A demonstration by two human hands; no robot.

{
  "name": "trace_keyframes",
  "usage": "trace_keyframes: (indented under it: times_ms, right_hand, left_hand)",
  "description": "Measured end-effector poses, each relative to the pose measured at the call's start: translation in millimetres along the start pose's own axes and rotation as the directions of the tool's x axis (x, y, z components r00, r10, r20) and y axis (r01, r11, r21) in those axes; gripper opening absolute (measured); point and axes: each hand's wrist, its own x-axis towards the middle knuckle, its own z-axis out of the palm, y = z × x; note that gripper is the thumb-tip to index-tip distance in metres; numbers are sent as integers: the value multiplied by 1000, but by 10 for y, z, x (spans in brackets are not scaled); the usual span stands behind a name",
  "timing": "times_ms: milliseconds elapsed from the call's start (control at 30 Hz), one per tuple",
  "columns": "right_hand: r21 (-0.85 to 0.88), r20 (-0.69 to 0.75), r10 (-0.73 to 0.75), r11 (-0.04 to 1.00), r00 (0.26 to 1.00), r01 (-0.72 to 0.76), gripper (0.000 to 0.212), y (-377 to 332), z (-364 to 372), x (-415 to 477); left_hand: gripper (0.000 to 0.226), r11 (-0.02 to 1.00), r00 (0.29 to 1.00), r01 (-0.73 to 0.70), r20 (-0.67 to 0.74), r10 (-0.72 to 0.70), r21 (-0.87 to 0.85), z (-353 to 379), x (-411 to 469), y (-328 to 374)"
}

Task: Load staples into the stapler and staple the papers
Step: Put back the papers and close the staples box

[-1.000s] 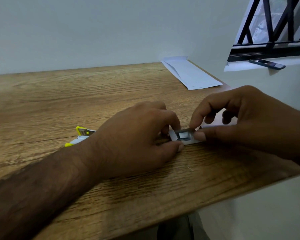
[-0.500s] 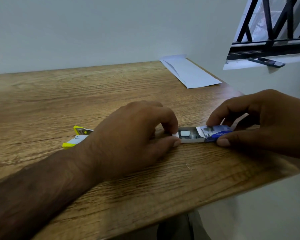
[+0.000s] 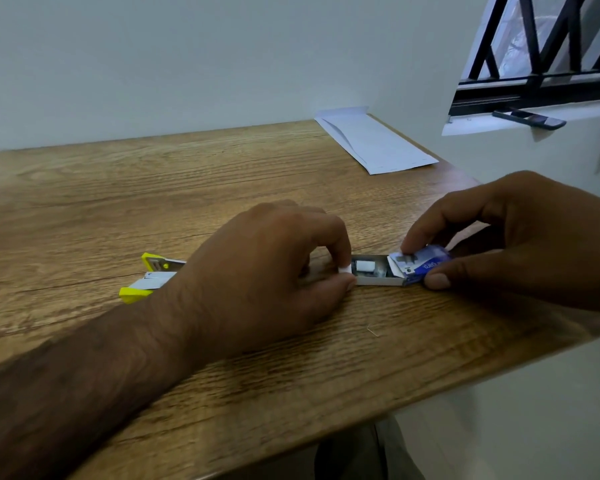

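Note:
A small staple box lies on the wooden table point(image 3: 153, 202). Its grey inner tray point(image 3: 374, 271) is slid out to the left and shows staples inside. The blue and white outer sleeve point(image 3: 423, 263) is pinched between thumb and forefinger of my right hand point(image 3: 520, 237). My left hand point(image 3: 267, 271) grips the left end of the tray with thumb and fingertips. Behind my left wrist lies a yellow and silver stapler point(image 3: 149, 275), opened wide, partly hidden by the wrist. Folded white papers point(image 3: 374, 143) rest at the table's far right corner.
A single loose staple point(image 3: 373, 330) lies on the table in front of the box. The table's right edge runs close under my right hand. A dark flat device point(image 3: 529, 118) sits on the white window sill under a black grille.
The inner tray has been drawn out of the blue sleeve. My right hand moved right with the sleeve while my left hand kept its hold on the tray's end.

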Motion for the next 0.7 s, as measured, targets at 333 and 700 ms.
trace_keyframes:
  times_ms: [333,700]
  right_hand:
    - [35,-54,-8,999,998,10,48,-75,138,-4]
    - [62,-74,-29,998,997,33,43,-205,256,40]
  left_hand:
    - [11,999,998,50,-23,-50,-21,12,-7,22]
    - [15,983,984,176,-5,-176,-57,13,7,91]
